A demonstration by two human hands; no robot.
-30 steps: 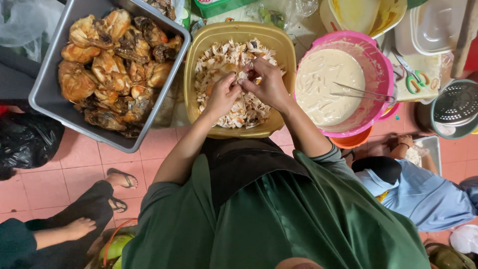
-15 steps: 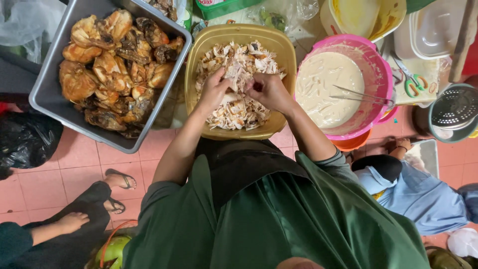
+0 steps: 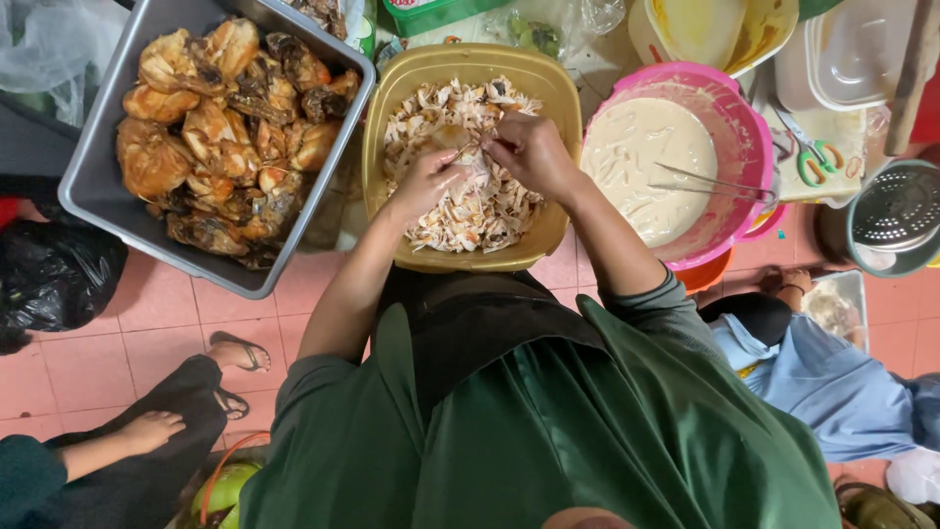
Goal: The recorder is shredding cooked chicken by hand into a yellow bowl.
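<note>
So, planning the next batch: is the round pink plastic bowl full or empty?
Roughly half full: pale batter covers the pink bowl's bottom, with its upper wall bare.

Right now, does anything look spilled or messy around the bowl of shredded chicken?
Nothing looks spilled. Both hands, left hand and right hand, pull meat over the yellow bowl, and the shreds stay inside. The batter stays inside the pink bowl too.

shredded chicken (image 3: 460, 211) | pale, heaped (loose strands) | in yellow-brown tub (image 3: 470, 64)
</note>
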